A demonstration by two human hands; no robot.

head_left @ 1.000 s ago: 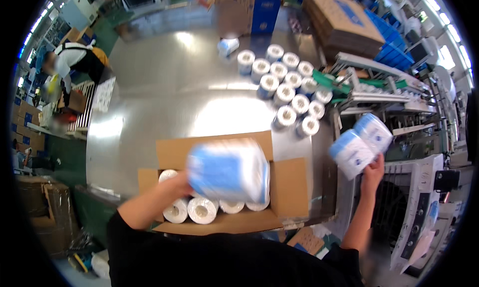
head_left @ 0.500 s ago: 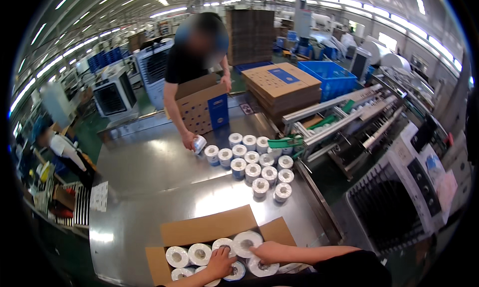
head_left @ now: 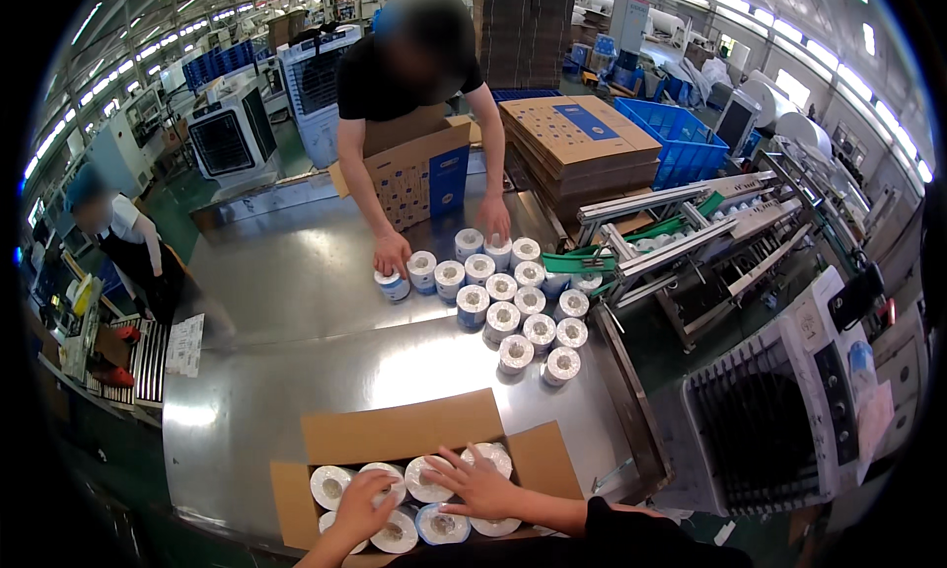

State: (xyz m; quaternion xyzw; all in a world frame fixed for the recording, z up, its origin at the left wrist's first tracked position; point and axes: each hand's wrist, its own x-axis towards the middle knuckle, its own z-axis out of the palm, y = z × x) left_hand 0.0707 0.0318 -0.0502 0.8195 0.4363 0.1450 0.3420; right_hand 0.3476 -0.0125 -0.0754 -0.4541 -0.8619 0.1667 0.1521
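An open cardboard box (head_left: 395, 435) stands at the near edge of a steel table, filled with several white paper rolls (head_left: 330, 486) standing on end. My left hand (head_left: 363, 504) lies flat on the rolls in the box's middle, fingers spread. My right hand (head_left: 483, 486) presses on the rolls at the box's right side, fingers apart. Neither hand holds anything. Farther back, a cluster of several wrapped rolls (head_left: 503, 297) stands on the table.
A person in a black shirt (head_left: 414, 70) leans over the far table edge, hands on the roll cluster, with an open carton (head_left: 424, 178) in front of them. Flat cartons (head_left: 577, 139), a blue crate (head_left: 681, 139) and a conveyor (head_left: 681, 232) stand at right. Another person (head_left: 128, 247) works at left.
A second ago I held wrapped roll packs in both hands above the box. Those packs are gone from my hands, which rest on the rolls inside. My view has tilted up.
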